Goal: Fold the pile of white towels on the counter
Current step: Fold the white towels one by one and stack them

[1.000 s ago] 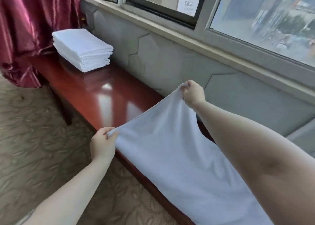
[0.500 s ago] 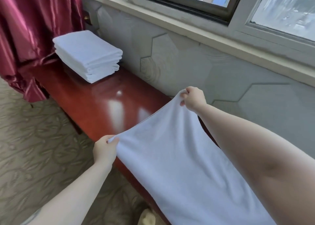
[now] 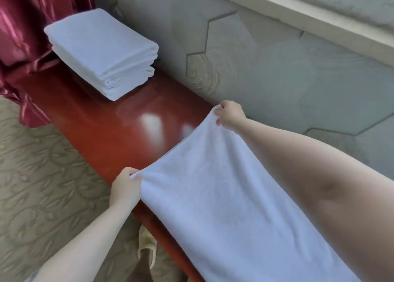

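The left hand (image 3: 125, 187) and right hand (image 3: 230, 116) are each pinching a corner of the white towel (image 3: 223, 196), stretching it above the counter (image 3: 119, 132).

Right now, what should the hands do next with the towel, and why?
Probably bring the two held corners back toward the body to fold the towel in half: left hand and right hand each pinch a corner, and the rest lies flat along the counter.
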Demonstrator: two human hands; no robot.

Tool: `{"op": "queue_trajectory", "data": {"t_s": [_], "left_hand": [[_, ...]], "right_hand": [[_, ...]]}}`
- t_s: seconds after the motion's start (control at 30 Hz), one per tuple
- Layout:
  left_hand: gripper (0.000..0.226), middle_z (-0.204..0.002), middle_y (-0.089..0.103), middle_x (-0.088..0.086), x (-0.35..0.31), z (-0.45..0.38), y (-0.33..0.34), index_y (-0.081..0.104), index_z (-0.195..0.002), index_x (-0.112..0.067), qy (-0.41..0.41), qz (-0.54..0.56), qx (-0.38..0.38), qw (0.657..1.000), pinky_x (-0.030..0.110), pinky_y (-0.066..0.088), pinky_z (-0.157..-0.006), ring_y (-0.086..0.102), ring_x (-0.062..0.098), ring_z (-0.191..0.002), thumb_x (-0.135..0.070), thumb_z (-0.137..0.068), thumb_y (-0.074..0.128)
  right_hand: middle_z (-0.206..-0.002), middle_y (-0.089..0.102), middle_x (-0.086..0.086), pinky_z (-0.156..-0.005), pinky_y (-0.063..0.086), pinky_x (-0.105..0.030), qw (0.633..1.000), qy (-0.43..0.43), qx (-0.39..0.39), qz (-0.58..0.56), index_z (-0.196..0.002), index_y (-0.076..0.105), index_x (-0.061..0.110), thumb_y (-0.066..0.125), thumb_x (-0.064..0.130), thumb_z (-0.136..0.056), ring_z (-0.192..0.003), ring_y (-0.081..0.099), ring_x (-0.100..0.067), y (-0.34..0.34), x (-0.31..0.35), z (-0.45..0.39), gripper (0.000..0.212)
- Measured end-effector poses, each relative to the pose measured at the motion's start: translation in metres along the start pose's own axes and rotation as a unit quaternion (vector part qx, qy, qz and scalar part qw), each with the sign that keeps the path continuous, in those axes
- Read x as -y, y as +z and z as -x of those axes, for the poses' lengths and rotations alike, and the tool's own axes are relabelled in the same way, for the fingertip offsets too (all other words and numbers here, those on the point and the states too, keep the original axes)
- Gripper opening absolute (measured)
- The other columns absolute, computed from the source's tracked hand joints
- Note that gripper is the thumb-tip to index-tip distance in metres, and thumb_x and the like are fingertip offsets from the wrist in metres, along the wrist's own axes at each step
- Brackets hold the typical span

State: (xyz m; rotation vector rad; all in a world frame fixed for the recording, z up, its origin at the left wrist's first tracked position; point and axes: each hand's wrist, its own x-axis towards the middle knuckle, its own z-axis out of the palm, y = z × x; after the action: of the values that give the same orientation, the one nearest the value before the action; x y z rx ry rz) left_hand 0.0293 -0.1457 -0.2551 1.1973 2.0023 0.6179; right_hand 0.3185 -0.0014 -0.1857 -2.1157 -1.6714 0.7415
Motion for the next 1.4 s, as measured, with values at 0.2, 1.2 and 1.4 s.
{"op": "queue_trajectory", "data": {"t_s": [0.2, 1.2, 1.4], "left_hand": [[0.021, -0.09, 0.065, -0.003, 0.005, -0.068, -0.027, 0.065, -0.094, -0.022, 0.043, -0.069, 0.121, 0.989, 0.029, 0.042, -0.062, 0.058, 0.017, -0.083, -0.014, -0.093, 0.046], [0.061, -0.163, 0.01, 0.004, -0.02, -0.111, 0.058, 0.014, -0.155, -0.022, 0.414, -0.38, 0.144, 0.815, 0.05, 0.005, -0.118, 0.007, 0.028, -0.151, -0.046, -0.102, 0.033], [0.067, -0.165, 0.004, 0.001, -0.025, -0.113, 0.061, 0.014, -0.157, -0.023, 0.392, -0.409, 0.146, 0.811, 0.049, 0.002, -0.117, 0.0, 0.026, -0.151, -0.051, -0.097, 0.022]], "right_hand": [[-0.093, 0.049, -0.008, -0.067, 0.033, -0.028, 0.998, 0.03, 0.002, 0.046, -0.066, 0.028, 0.022, 0.048, 0.015, -0.096, -0.087, 0.047, -0.021, 0.049, 0.022, -0.056, 0.036], [-0.155, -0.03, 0.015, -0.116, -0.024, -0.035, 0.949, 0.269, -0.094, 0.132, -0.15, -0.017, 0.042, 0.006, 0.057, -0.097, -0.141, -0.036, -0.007, 0.169, -0.037, 0.167, 0.059], [-0.162, -0.016, 0.01, -0.12, -0.015, -0.034, 0.897, 0.396, -0.151, 0.126, -0.154, -0.009, 0.04, 0.018, 0.053, -0.102, -0.148, -0.021, -0.01, 0.135, -0.105, 0.296, 0.06]]}}
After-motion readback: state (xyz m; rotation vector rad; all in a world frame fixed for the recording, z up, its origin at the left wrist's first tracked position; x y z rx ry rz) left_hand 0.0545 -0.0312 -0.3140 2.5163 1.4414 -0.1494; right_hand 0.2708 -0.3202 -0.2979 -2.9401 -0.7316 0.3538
